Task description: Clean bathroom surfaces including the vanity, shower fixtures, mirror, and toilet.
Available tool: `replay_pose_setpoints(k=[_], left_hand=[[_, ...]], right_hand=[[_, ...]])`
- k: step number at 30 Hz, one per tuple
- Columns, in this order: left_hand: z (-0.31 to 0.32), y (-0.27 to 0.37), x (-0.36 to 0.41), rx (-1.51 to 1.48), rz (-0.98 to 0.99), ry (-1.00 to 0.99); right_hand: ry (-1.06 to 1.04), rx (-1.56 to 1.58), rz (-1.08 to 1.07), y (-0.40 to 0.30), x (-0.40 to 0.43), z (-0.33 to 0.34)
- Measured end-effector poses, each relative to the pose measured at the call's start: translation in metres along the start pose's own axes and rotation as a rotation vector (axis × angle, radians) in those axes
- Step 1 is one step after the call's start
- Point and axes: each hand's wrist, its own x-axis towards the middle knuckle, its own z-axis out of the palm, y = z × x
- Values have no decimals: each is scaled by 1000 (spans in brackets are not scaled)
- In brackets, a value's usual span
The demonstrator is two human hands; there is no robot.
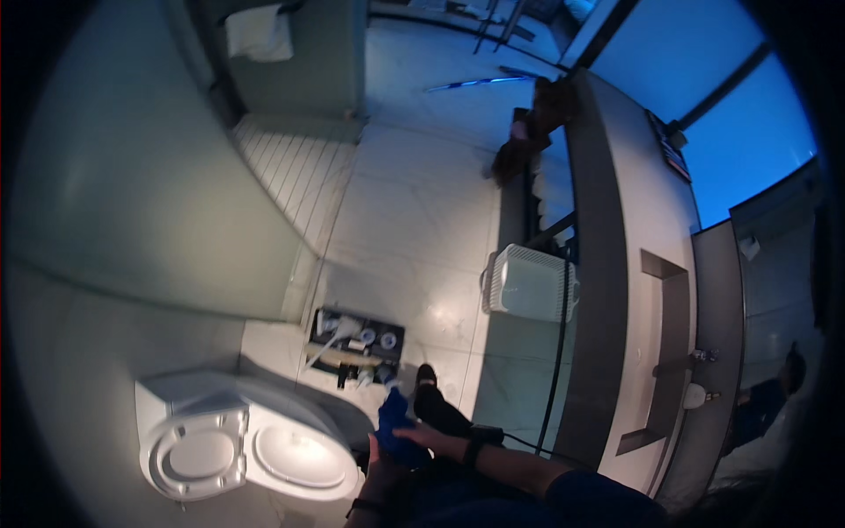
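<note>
A blue cloth-like bundle is held low in front of my body; the dim light hides whether it is a cloth or gloves. My right hand comes in from the right and grips its side. My left hand holds its lower left part, with the fingers partly hidden. Just beyond the bundle, a black caddy stands on the floor, holding a white-handled brush, bottles and other supplies. To the left is a white toilet with its seat and lid raised.
A frosted glass panel curves along the left. On the right, a white plastic basket sits under the counter, which has a recessed sink and a tap. A dark cable hangs nearby. My shoe is beside the caddy.
</note>
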Motion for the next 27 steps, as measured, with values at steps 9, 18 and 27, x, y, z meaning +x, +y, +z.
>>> replay_pose_setpoints(k=[9, 18, 27], left_hand=[[44, 10, 117, 609, 99, 0], [162, 93, 231, 164, -210, -161], [386, 125, 450, 263, -115, -50]], right_hand=[[-63, -775, -220, -71, -15, -104], [786, -853, -662, -310, -107, -374], [1778, -872, -825, -533, -212, -605]])
